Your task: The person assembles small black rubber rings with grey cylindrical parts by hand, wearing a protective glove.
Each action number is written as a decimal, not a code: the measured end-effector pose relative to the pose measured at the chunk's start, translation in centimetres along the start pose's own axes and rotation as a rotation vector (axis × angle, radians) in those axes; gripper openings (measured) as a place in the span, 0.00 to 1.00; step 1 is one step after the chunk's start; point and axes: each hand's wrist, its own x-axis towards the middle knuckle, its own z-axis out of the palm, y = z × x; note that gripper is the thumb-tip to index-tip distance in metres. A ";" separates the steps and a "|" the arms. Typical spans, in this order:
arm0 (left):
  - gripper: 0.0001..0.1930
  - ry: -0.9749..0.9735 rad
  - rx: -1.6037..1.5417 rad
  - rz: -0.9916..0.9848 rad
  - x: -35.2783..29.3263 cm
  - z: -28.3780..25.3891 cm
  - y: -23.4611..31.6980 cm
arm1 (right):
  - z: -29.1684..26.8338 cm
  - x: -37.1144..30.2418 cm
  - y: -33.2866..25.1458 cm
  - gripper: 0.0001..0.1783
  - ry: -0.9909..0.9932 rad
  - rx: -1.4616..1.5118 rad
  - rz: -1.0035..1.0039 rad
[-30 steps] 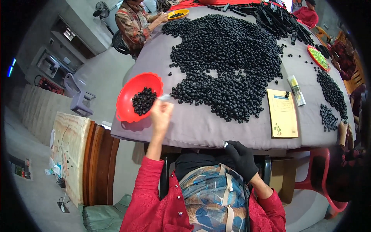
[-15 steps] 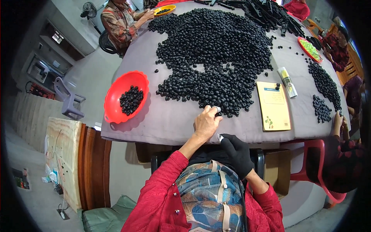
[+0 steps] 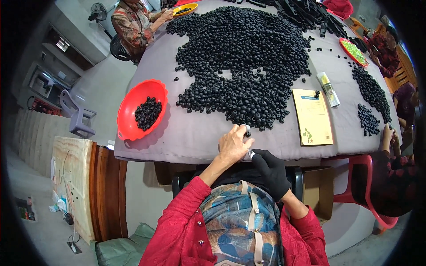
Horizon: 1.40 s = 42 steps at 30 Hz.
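Bead [image 3: 248,134] sits right at the index tip of the bare left hand [image 3: 230,144], on the side toward the gloved right hand [image 3: 271,173]. Looks roughly round, so no long axis worth mentioning. Left hand's clearly the nearer one: index and thumb curl around the bead, but can't tell if they're truly pinching it or just touching. Right hand is just beside that grip, closer to the body, fingers bunched by a pale bit [image 3: 250,154]; no telling what, if anything, it's pinching. Heap [image 3: 253,88] starts just beyond the left fingertips, bowl [image 3: 128,117] is off left of the grip, book [image 3: 313,122] off right. Under it all, grey cloth [image 3: 191,137]. Room-wise: stool [image 3: 80,116] on the floor past the bowl, a co-worker's hands [image 3: 389,135] far right.
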 end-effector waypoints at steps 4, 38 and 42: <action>0.12 0.034 0.065 0.064 0.5 1.4 -1.1 | 0.1 0.1 -1.0 0.13 0.018 0.164 0.240; 0.07 -0.199 -1.521 -0.336 -6.3 -3.8 0.8 | 0.2 -0.1 -2.3 0.15 -0.064 0.505 0.388; 0.07 -0.119 -1.448 -0.301 -6.5 -3.9 1.1 | 0.1 0.0 -2.7 0.14 -0.090 0.547 0.377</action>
